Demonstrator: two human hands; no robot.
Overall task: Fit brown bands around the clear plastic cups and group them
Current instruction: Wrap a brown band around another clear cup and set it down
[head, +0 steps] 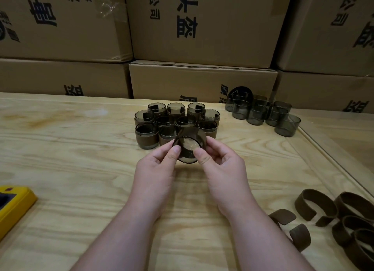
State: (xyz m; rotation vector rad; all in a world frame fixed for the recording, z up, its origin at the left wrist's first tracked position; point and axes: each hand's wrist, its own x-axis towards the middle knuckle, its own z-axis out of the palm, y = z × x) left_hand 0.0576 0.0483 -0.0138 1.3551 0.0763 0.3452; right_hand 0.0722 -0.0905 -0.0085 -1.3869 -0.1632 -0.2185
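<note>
Nearest to me, loose brown bands (327, 220) lie curled on the worktop (81, 159) at my right, well apart from the work, so plenty of wrapping is left. At my left edge sits a yellow device (14, 204), not part of this job.

Ahead, my left hand (155, 169) and right hand (220, 165) each pinch the cup in hand (189, 149), thumbs on its near side and fingers curled round the sides. It is tilted with its base toward me, and a brown band is partly round it; one end looks to stand loose at the top, so I judge this fitting unfinished.

Just beyond, almost touching it, stands the finished group of banded cups (176, 123), roughly ten packed together. Farther right, near the cardboard boxes (202, 78), a cluster of bare cups (263, 113) waits. I would put the job about half done.
</note>
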